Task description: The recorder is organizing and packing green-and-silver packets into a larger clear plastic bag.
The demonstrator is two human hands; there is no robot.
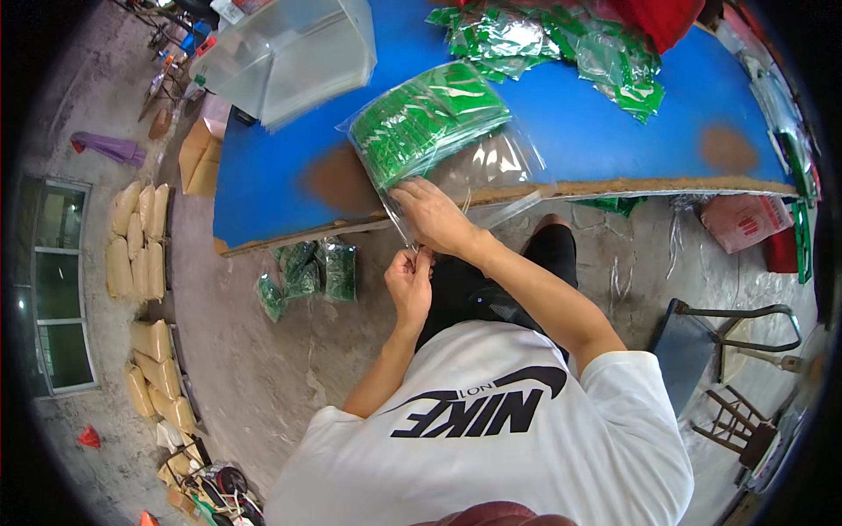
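Observation:
A large clear plastic bag (495, 167) lies at the near edge of the blue table, holding a stack of flat green packets (425, 118). Its loose open end hangs over the edge toward me. My right hand (434, 217) is closed on the bag's film just below the stack, its fingertips partly hidden. Lower down, in front of my lap, my left hand (410, 280) pinches the bag's near corner.
Loose green and clear packets (553, 44) are heaped at the table's (631, 145) far side, beside red cloth (662, 17). A translucent plastic bin (298, 66) stands far left. Filled green bags (320, 270) lie on the floor below; a blue trolley (684, 355) stands right.

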